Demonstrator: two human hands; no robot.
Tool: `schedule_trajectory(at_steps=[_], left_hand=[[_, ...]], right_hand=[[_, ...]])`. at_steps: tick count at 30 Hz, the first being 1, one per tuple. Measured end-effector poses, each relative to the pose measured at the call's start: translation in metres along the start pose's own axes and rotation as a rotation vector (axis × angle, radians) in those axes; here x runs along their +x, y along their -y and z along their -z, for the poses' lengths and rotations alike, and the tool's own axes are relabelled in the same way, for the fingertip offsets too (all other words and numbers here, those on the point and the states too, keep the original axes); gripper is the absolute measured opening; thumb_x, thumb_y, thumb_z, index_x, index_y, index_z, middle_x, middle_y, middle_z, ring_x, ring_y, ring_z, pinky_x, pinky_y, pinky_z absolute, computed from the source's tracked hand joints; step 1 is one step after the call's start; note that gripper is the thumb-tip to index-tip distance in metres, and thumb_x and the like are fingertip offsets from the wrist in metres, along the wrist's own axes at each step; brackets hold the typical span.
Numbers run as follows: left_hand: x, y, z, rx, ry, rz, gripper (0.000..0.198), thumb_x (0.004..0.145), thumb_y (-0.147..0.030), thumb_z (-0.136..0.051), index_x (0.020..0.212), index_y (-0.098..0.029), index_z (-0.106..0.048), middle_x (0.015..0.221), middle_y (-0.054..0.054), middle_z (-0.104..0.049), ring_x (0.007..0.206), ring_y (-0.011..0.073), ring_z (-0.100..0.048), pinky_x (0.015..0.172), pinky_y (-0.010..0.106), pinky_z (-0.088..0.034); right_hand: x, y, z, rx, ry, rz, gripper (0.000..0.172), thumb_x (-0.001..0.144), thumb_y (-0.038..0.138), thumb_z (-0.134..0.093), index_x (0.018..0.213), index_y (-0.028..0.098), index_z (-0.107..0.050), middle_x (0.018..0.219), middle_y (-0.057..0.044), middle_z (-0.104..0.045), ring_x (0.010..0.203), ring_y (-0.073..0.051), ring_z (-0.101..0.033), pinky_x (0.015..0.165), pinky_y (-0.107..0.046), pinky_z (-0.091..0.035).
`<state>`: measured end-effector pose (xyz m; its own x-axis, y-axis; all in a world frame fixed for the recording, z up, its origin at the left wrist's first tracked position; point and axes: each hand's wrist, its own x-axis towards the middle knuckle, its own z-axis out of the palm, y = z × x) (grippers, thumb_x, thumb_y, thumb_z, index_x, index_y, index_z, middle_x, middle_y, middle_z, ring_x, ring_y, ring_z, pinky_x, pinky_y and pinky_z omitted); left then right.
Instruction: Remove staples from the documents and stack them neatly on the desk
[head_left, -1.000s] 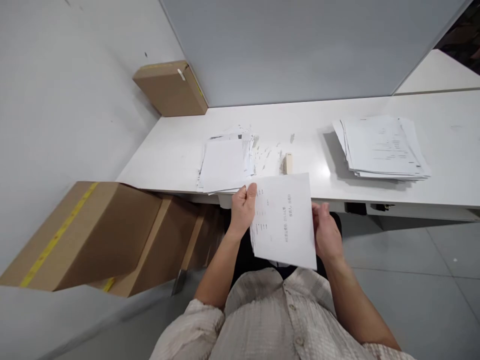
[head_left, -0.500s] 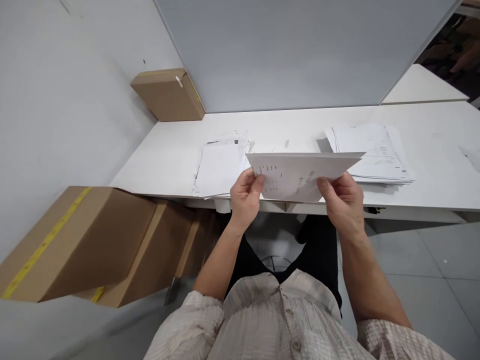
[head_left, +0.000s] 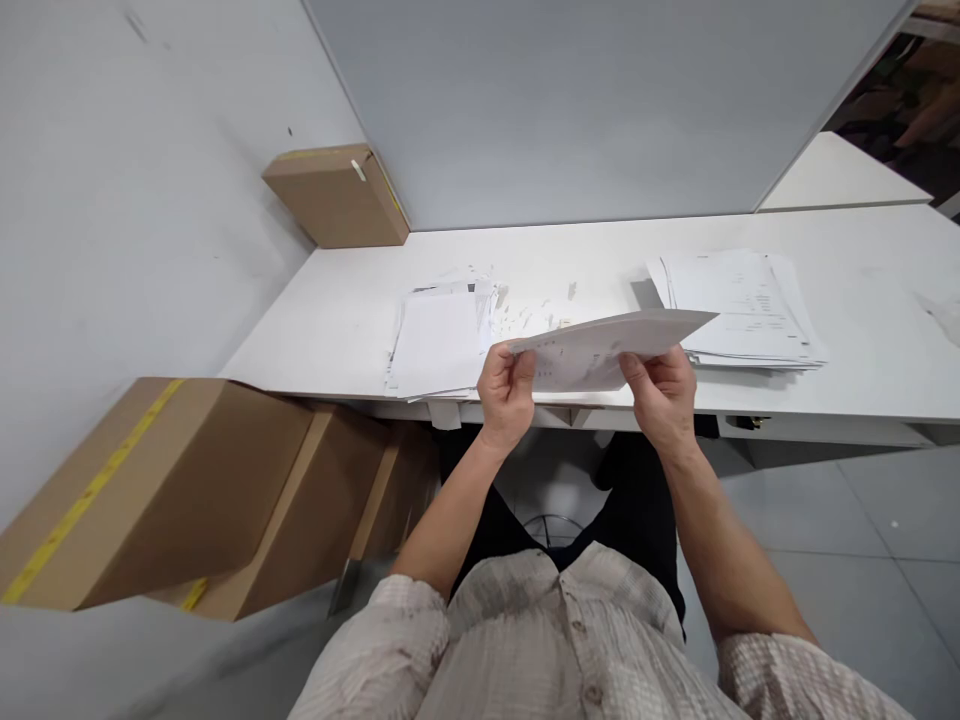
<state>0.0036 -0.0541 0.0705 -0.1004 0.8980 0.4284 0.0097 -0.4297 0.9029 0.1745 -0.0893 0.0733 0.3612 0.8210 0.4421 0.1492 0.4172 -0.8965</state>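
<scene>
A printed sheet of paper (head_left: 592, 355) is held up in front of me, tilted above the desk's front edge. My left hand (head_left: 507, 395) pinches its left end, thumb on the near face. At the other end my right hand (head_left: 661, 395) is closed on it the same way. Left of the sheet lies a stack of papers (head_left: 439, 340), its top page looking blank. On the right is a second paper stack (head_left: 742, 305) with printing on its top page. Small paper scraps (head_left: 517, 315) are scattered on the desk between the stacks.
The white desk (head_left: 337, 320) runs along a grey panel (head_left: 585, 110). A cardboard box (head_left: 341, 200) leans in its back left corner. Large cardboard boxes (head_left: 195, 480) with yellow tape stand at the desk's left front. Something translucent (head_left: 941, 315) lies at the far right.
Both hands have come closer together. The sheet has tilted, its left end now lower than its right, and more paper scraps show behind it.
</scene>
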Motion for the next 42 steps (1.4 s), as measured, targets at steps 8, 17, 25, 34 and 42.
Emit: schedule_trajectory(at_steps=[8,17,25,34,42], left_hand=[[0.000,0.015,0.001,-0.078,0.102,0.044,0.036,0.082,-0.051,-0.054,0.102,-0.021,-0.049,0.090,0.005,-0.061,0.085,0.0159,-0.059,0.076,0.029,-0.047],[0.002,0.016,0.002,-0.014,0.110,0.009,0.028,0.086,-0.047,-0.049,0.094,-0.021,-0.053,0.078,0.002,-0.057,0.073,0.0134,-0.054,0.071,0.026,-0.044],[0.001,0.013,0.002,0.016,0.100,-0.002,0.026,0.088,-0.045,-0.045,0.089,-0.020,-0.052,0.077,0.002,-0.053,0.080,0.0148,-0.052,0.073,0.026,-0.042],[-0.003,-0.007,0.001,0.028,0.021,0.035,0.029,0.087,-0.048,-0.046,0.083,-0.020,-0.052,0.077,0.002,-0.054,0.082,0.0155,-0.054,0.074,0.026,-0.043],[-0.051,-0.006,0.015,-0.120,0.150,0.375,0.024,0.087,-0.041,-0.049,0.090,-0.019,-0.055,0.082,0.002,-0.061,0.078,0.0129,-0.056,0.074,0.024,-0.044]], right_hand=[[-0.001,-0.025,-0.003,0.020,0.032,-0.092,0.032,0.075,0.040,-0.064,0.100,0.023,-0.055,0.097,-0.005,-0.064,0.093,-0.021,-0.060,0.084,-0.036,-0.047],[0.000,-0.026,-0.002,-0.006,0.046,-0.112,0.033,0.076,0.042,-0.063,0.102,0.022,-0.058,0.100,-0.006,-0.065,0.096,-0.021,-0.060,0.086,-0.037,-0.046],[-0.003,-0.025,-0.004,-0.026,0.056,-0.080,0.031,0.078,0.039,-0.062,0.105,0.022,-0.058,0.105,-0.006,-0.065,0.099,-0.021,-0.059,0.087,-0.036,-0.045],[-0.011,-0.011,-0.003,-0.071,0.041,-0.122,0.028,0.079,0.041,-0.060,0.098,0.022,-0.058,0.095,-0.005,-0.065,0.089,-0.020,-0.059,0.079,-0.033,-0.047],[-0.065,-0.005,0.025,-0.089,0.124,-0.365,0.030,0.079,0.040,-0.062,0.103,0.022,-0.061,0.100,-0.006,-0.068,0.091,-0.023,-0.062,0.077,-0.035,-0.050]])
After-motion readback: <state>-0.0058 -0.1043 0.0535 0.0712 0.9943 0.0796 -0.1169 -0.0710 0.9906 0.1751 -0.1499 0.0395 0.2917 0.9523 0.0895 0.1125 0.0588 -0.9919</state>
